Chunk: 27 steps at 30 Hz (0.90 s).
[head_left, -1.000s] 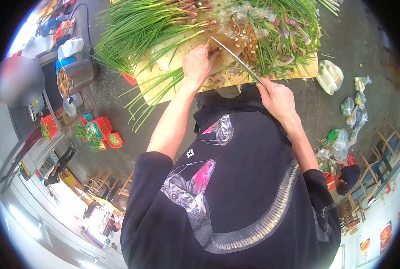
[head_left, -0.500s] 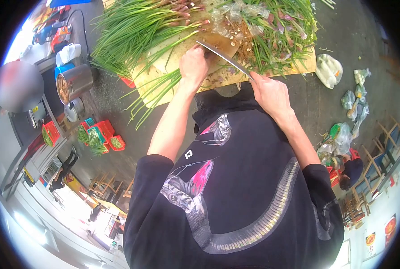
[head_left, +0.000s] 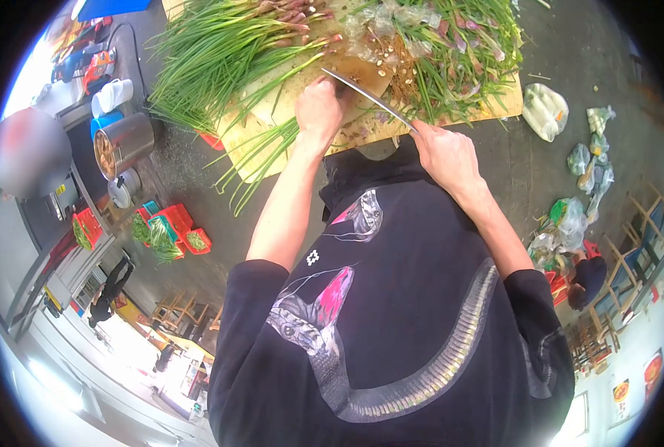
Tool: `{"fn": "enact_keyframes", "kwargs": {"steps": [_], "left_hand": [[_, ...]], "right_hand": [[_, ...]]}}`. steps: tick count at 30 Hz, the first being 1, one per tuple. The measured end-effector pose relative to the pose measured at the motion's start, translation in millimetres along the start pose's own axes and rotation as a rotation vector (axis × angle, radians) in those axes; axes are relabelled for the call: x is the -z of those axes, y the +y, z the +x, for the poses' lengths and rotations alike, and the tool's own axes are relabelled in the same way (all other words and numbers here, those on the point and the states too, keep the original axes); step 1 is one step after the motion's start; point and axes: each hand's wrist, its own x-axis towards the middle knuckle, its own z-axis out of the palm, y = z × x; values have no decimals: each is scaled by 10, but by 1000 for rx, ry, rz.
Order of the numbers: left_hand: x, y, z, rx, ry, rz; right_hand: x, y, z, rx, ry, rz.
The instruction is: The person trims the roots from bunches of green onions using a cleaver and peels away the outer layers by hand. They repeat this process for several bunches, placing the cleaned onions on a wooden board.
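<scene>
My left hand (head_left: 319,112) is closed around a bunch of green onions (head_left: 278,146), whose green leaves hang out toward the lower left over the board's edge. The handle of a long knife (head_left: 370,96) is in my right hand (head_left: 445,151); its blade slants up and left, the tip close to my left knuckles. Both hands are over the front part of a wooden board (head_left: 496,106). A big pile of green onions (head_left: 220,56) lies on the board's left side. Loose leaves and trimmings (head_left: 462,74) cover the right side.
A white bag (head_left: 545,112) rests right of the board, with plastic bags (head_left: 570,223) farther off. At left stand a metal pot (head_left: 127,145) and red crates (head_left: 177,223). One person (head_left: 110,290) is at far left, another (head_left: 589,279) at far right.
The view has shifted slightly. Both hands keep nearly the same place, with the knife tip still by my left hand. The person at far left has changed posture a little.
</scene>
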Motion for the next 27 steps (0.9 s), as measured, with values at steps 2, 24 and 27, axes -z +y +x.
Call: {"fn": "enact_keyframes", "kwargs": {"steps": [2,24,27], "left_hand": [[33,23,4,2,6,-17],[-79,-57,9,-94,97,-42],[-113,-78,36,-88,95,-14]], "right_hand": [[-33,23,11,8,10,2],[-58,60,90,8,-90,0],[-94,44,186,31,-85,-28]]}}
